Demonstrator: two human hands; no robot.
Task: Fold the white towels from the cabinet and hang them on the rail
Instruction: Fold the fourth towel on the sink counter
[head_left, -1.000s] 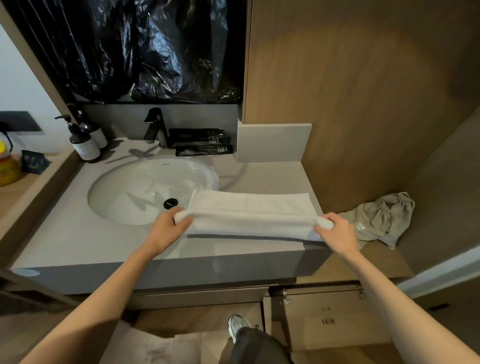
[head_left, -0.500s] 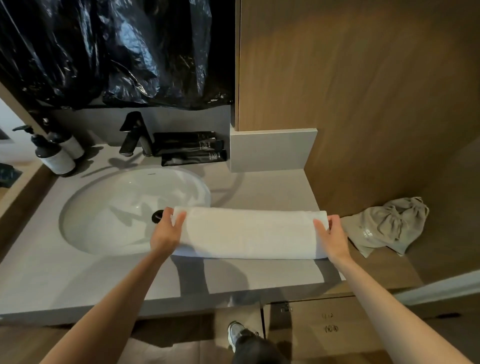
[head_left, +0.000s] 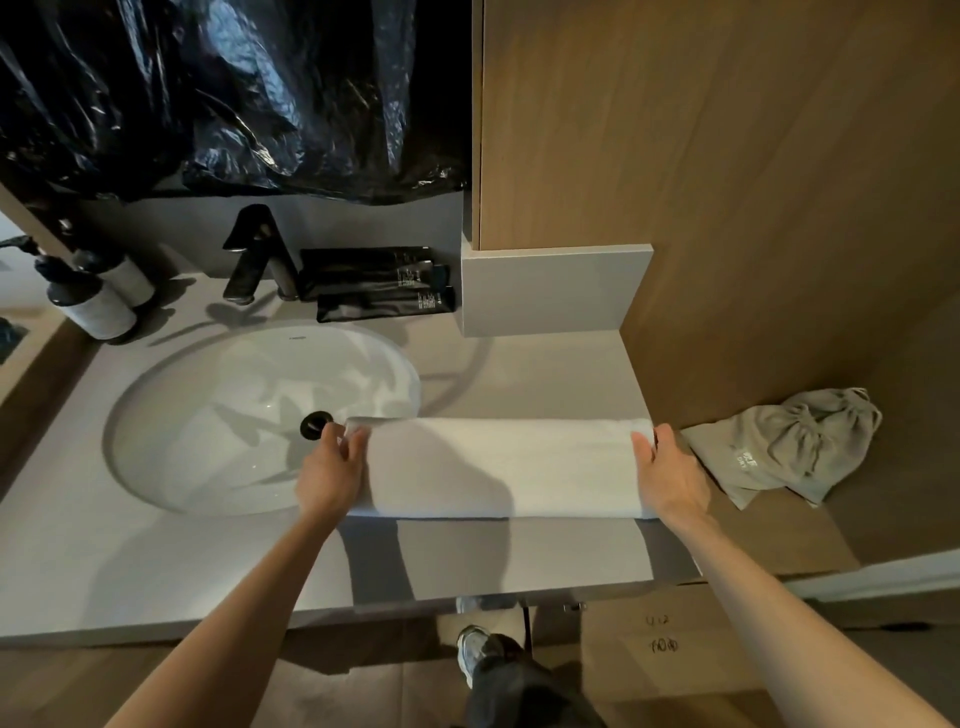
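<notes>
A white towel (head_left: 498, 467), folded into a long flat band, lies on the grey table (head_left: 156, 561), its left end overhanging the rim of the sink (head_left: 218, 415). The left hand (head_left: 330, 475) pinches that left end, thumb and fingers closed on the cloth near the black drain (head_left: 316, 425). The right hand (head_left: 672, 480) grips the right end, fingers curled over the edge, right at the table's corner.

Risks, as judged from here: the left end sits over the basin, so a slack grip could let it sag into the bowl & pick up any wet. The right end is at the table's edge; a pull that way could drag the towel off toward the grey drawstring bag (head_left: 789, 447) on the lower wooden ledge right of the towel. Lifting w/ uneven tension would prob. let the layers slide & undo the fold.

Surroundings, relative to the sink: black faucet (head_left: 254, 254) behind it; two pump bottles (head_left: 96, 296) to its back left; dark flat sachets (head_left: 379, 286) behind it to the right. Crinkled black plastic sheet (head_left: 234, 93) hangs above. Wood-panel wall (head_left: 727, 182) rises right of the sink. No rail in view. Below the table edge, a shoe (head_left: 475, 649) on the floor.
</notes>
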